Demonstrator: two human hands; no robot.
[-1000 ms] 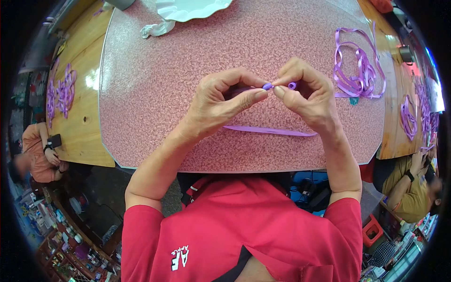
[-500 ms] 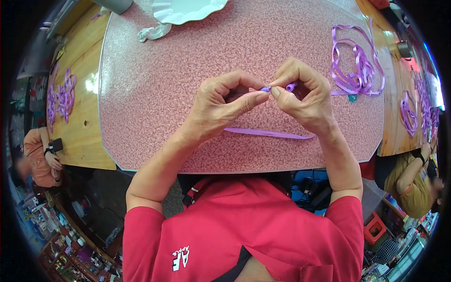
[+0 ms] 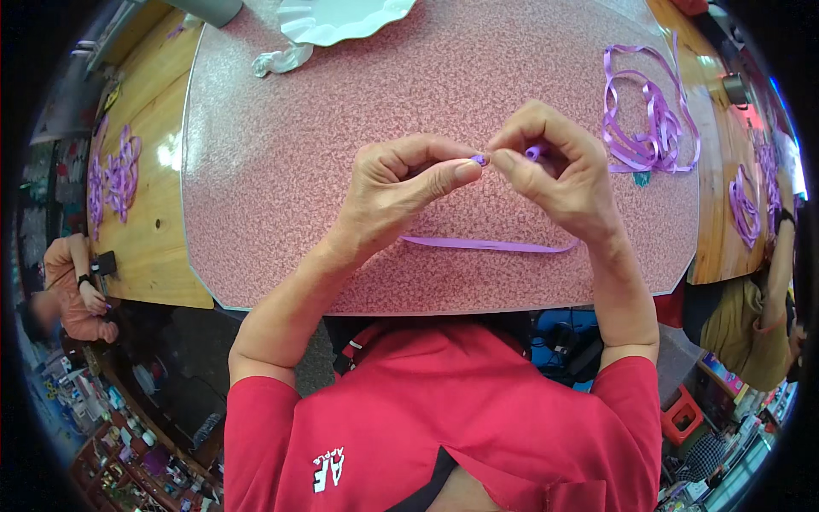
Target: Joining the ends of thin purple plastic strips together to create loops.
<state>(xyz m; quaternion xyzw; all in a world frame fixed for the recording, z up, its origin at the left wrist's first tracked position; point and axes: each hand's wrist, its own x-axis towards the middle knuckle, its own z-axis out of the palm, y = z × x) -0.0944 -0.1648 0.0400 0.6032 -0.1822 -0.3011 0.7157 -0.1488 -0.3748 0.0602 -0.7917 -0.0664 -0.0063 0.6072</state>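
Over the middle of the table, both hands pinch a narrow purple ribbon (image 3: 533,153). My left hand (image 3: 394,181) is closed, with a small folded or knotted bit of the ribbon between thumb and forefinger. Close beside it, my right hand (image 3: 559,175) is closed too, pinching at the same spot; a rolled-looking end of ribbon shows between its curled fingers. A strip of purple ribbon (image 3: 488,246) sags between the two wrists, near the front edge. Fine detail at the fingertips is too small to make out.
A loose heap of purple ribbon (image 3: 653,128) lies at the right of the pink speckled table (image 3: 281,188). Toward the back stand a scalloped white plate (image 3: 341,21) and a crumpled white piece (image 3: 283,60). More ribbon lies on wooden tables at both sides, with a person at each.
My right hand has shifted slightly right and its fingers have loosened a little. My left hand has moved slightly left. The person at right has stretched an arm forward.
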